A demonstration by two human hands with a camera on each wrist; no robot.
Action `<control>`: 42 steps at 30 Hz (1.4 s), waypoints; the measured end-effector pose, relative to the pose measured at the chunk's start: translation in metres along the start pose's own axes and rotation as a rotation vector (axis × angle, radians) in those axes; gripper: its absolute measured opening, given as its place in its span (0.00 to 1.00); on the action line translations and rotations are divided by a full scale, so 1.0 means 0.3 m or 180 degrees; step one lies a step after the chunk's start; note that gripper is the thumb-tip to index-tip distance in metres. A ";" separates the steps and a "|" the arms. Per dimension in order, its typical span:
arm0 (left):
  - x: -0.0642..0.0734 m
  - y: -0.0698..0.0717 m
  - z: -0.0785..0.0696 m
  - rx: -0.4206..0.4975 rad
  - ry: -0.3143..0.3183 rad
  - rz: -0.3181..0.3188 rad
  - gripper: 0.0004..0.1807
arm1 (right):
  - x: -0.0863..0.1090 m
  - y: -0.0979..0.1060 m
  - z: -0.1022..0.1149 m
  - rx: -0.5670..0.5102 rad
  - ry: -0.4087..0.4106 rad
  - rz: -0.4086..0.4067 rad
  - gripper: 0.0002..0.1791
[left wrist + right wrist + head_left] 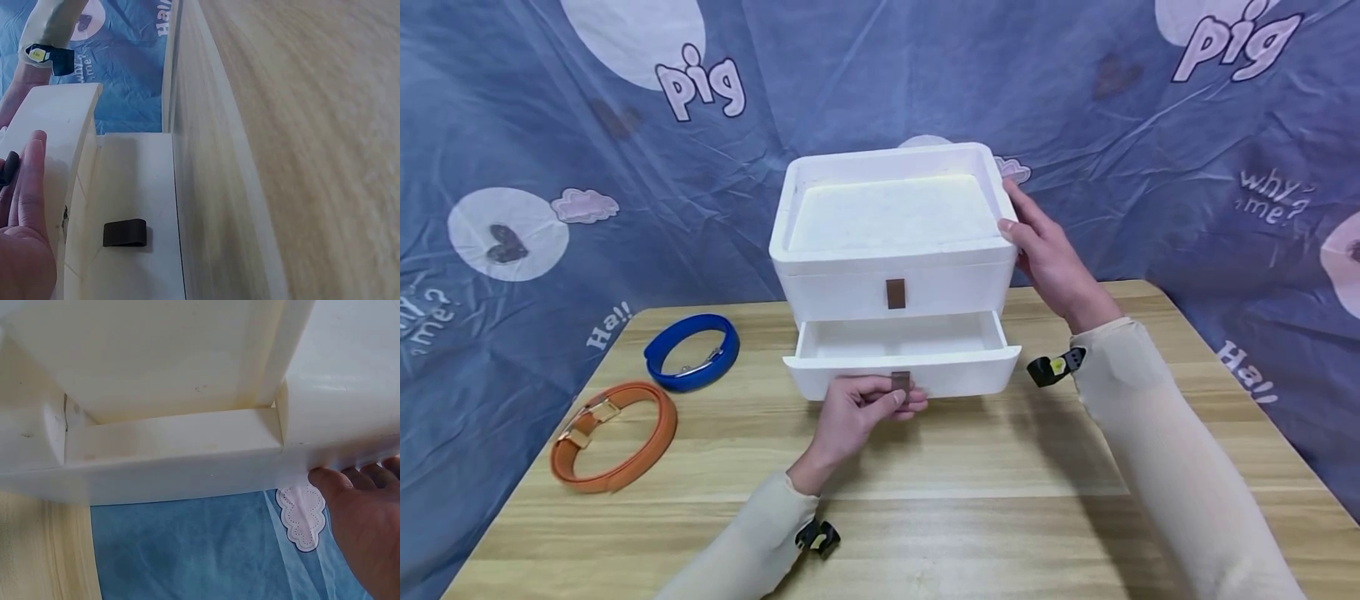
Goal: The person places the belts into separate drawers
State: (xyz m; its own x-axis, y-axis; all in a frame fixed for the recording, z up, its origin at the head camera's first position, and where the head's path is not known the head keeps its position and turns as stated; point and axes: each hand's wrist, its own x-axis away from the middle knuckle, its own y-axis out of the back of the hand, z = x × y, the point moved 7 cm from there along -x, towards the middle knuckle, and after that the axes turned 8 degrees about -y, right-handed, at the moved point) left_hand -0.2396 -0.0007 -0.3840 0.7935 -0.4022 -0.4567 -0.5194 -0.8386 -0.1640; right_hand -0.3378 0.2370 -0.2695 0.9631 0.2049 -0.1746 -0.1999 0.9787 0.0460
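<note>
A white drawer box with a raised-rim top stands toward the back of the table. One drawer is pulled out, and the bottom I can see inside is bare. My left hand pinches that drawer's brown pull tab between thumb and fingers. Below it, a shut drawer with a dark tab shows in the left wrist view. My right hand grips the box's right side near the top, thumb at the rim; in the right wrist view its fingers meet the white side wall.
On the left of the wooden table lie a coiled blue belt and, nearer, a coiled orange belt with a gold-coloured buckle. A blue printed cloth hangs behind the box and along both sides.
</note>
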 end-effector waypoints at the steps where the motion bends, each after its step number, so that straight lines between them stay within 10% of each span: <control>1: 0.001 -0.001 -0.001 0.0009 -0.0008 0.0001 0.10 | 0.001 0.000 0.000 -0.0012 0.0003 0.0008 0.35; 42: 0.023 -0.020 -0.009 -0.0041 -0.0120 0.0065 0.10 | 0.000 0.007 -0.004 0.0020 0.0017 -0.0007 0.35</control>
State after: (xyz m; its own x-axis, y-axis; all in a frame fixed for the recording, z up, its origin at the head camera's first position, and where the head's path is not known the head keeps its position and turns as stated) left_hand -0.2301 0.0006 -0.3839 0.7701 -0.4053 -0.4926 -0.5312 -0.8351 -0.1432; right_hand -0.3384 0.2389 -0.2706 0.9625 0.2029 -0.1799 -0.1967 0.9791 0.0519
